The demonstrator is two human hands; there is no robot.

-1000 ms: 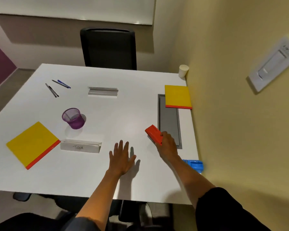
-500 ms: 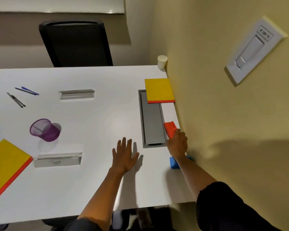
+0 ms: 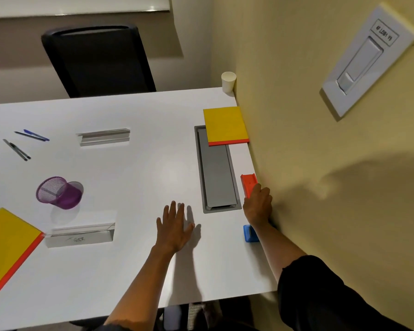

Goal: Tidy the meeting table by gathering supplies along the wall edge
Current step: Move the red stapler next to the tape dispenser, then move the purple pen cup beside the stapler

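The main risk sits at the right of the frame, where the right hand [image 3: 258,206] grips the near end of the red stapler [image 3: 248,185] in the narrow strip of white table [image 3: 139,177] between the grey cable hatch [image 3: 215,170] and the yellow wall [image 3: 320,163]. The strip is tight — a careless push could wedge the stapler against the wall or tip it onto the hatch lid, and drawing the hand back could knock the blue stapler [image 3: 249,234], which lies just below the wrist and is half hidden by the forearm. The fingers wrap the stapler's near end, so how firmly they hold it cannot be told; it looks set down or nearly so, its long side along the wall.

The left hand [image 3: 175,225] lies flat and spread on the table in the lower centre, holding nothing. If it sweeps left for the next thing, the purple mesh cup [image 3: 60,192] is the likeliest to go astray: it lies on its side at centre left and would roll.

The stapler itself is a bright red, boxy bar, its far end towards the upper frame. Above it, a yellow notebook [image 3: 225,125] with a red edge and a white paper cup [image 3: 228,81] already stand by the wall. Still out on the left half are a second yellow notebook [image 3: 7,244], two name-card holders [image 3: 80,235] [image 3: 103,137] and several pens [image 3: 26,142] — much of the gathering remains.
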